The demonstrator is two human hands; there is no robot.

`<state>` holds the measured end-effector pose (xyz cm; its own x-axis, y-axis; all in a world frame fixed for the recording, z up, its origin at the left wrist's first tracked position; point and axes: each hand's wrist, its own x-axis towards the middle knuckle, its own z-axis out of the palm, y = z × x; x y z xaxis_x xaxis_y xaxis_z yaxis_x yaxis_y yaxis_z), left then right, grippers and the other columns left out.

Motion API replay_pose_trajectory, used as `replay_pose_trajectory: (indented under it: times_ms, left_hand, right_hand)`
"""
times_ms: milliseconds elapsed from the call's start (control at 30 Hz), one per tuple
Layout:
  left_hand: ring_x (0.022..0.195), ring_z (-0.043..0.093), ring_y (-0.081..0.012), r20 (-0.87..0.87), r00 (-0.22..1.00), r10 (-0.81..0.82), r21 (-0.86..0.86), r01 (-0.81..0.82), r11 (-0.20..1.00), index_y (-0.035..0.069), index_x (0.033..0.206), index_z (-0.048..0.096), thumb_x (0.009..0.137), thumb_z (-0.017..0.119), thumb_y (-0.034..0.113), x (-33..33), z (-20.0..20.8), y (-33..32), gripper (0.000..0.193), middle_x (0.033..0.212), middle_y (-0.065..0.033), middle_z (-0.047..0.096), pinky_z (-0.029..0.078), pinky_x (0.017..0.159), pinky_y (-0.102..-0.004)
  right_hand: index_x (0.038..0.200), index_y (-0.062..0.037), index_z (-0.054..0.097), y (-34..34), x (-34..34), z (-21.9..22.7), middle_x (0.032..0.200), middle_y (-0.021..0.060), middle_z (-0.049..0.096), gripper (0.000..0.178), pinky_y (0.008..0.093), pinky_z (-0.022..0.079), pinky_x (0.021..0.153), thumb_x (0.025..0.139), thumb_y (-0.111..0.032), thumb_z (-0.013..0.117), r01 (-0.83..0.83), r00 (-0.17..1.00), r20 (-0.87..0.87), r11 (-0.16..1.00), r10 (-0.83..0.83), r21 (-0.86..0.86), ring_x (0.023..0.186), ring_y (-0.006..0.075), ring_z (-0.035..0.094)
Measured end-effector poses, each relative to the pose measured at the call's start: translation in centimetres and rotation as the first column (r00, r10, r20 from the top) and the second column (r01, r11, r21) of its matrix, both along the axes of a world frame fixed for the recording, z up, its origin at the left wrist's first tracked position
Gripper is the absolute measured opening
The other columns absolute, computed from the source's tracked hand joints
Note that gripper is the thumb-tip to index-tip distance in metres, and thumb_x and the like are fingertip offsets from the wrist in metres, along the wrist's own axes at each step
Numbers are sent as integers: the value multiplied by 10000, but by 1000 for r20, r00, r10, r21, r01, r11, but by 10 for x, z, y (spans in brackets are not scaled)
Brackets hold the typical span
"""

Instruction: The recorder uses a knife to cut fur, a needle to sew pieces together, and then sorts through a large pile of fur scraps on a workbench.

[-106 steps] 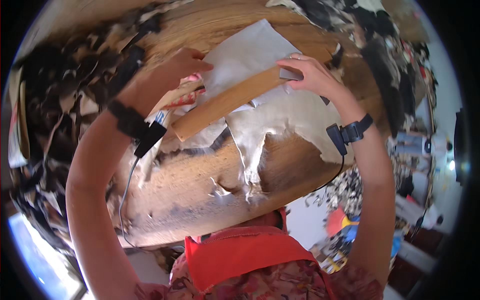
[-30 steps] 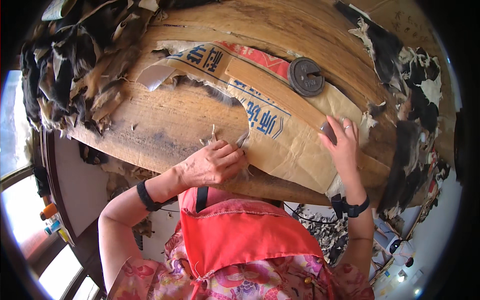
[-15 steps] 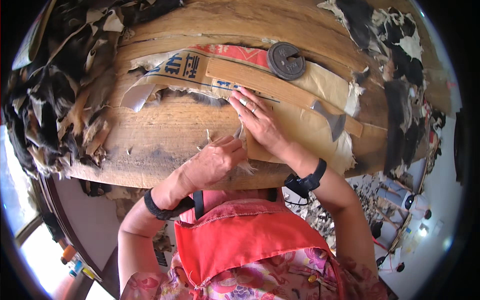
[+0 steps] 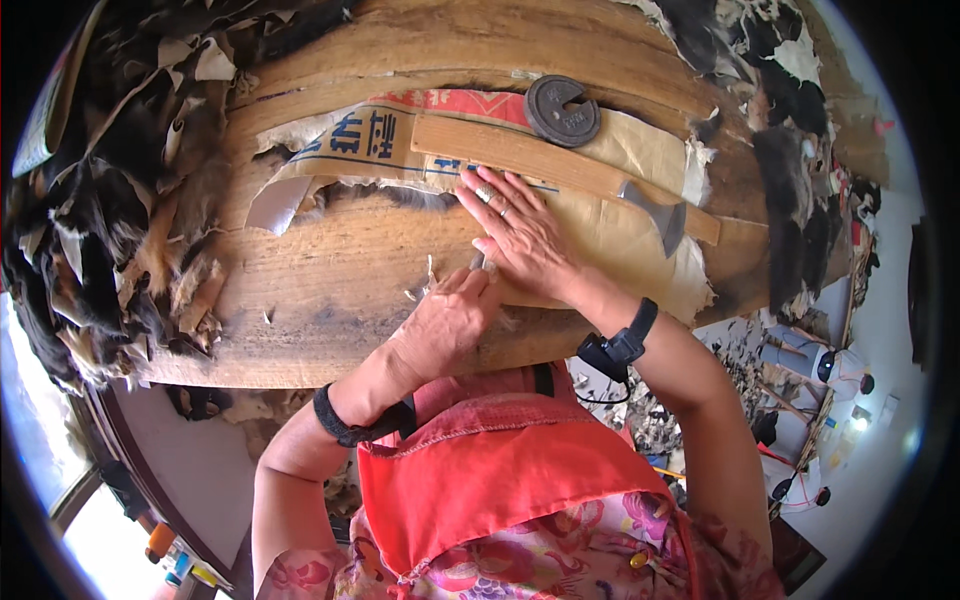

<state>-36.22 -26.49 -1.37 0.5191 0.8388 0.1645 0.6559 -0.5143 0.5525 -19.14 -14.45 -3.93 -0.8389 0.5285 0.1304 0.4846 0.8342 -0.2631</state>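
My right hand (image 4: 518,235) lies flat, fingers outstretched, on a brown paper pattern (image 4: 590,240) with red and blue print. My left hand (image 4: 450,315) is closed beside the right thumb. A small greyish piece of fur (image 4: 488,262) shows at its fingertips; most of what it pinches is hidden. Above my right fingers, a flat wooden strip (image 4: 520,150) lies across the paper. A metal blade with a curved edge (image 4: 658,218) rests over the strip's right part. A round slotted iron weight (image 4: 562,110) sits on the paper's far edge.
Beneath everything is a worn wooden board (image 4: 340,270) with a near edge close to my body. Dark and pale fur scraps (image 4: 140,200) are heaped at the left. More pelt pieces (image 4: 800,190) hang along the right side, and scraps (image 4: 720,370) litter the floor below.
My left hand has shifted up and slightly right, closer to my right thumb. The right hand stays flat on the paper. The whole view has shifted slightly.
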Motion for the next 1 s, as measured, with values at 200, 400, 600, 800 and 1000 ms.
replay_pose_trajectory:
  times_ms: [200, 400, 600, 800, 1000]
  left_hand:
    - [931, 597, -268, 8, 1000, 23, 139, -24, 990, 27, 984, 604, 797, 613, 125, -3, -1, -3, 212, 954, -105, 553, 505, 799, -355]
    - [907, 593, -289, -45, 999, -4, 185, 12, 983, 35, 915, 573, 775, 616, 116, 6, 3, 5, 167, 914, -106, 554, 504, 772, -386]
    - [879, 586, -343, 216, 970, 110, -45, -102, 994, 19, 880, 557, 733, 594, 6, 12, -2, 21, 151, 883, -140, 564, 516, 768, -435]
    - [859, 585, -341, 314, 942, 123, -112, -92, 989, 26, 855, 570, 690, 585, -54, 8, -6, 10, 185, 858, -126, 563, 519, 765, -445]
    - [847, 574, -316, 271, 959, 86, -32, -80, 996, 45, 843, 573, 684, 578, -50, 6, -10, 5, 185, 851, -108, 557, 503, 758, -423]
  right_hand:
    - [1423, -86, 563, 6, 5, 16, 1500, 114, 517, 506, 446, 374, 1176, 926, -108, 653, -2, 939, -336, 974, -76, -225, 1397, 301, 479]
    - [1496, -151, 496, 42, -10, 4, 1558, 108, 446, 578, 501, 333, 1162, 956, -291, 643, 459, 865, -299, 876, -403, 146, 1416, 351, 419]
    - [1567, -199, 411, 44, -9, -15, 1644, 87, 342, 801, 550, 186, 1240, 903, -593, 624, 443, 896, -153, 862, -417, 248, 1504, 350, 304]
    - [1575, -259, 400, 44, -10, -11, 1662, 62, 308, 783, 556, 169, 1243, 903, -594, 620, 447, 893, -77, 857, -443, 258, 1515, 341, 279]
    - [1566, -258, 413, 45, -8, -15, 1656, 72, 319, 790, 571, 170, 1241, 888, -592, 644, 434, 899, -74, 858, -431, 275, 1508, 352, 292]
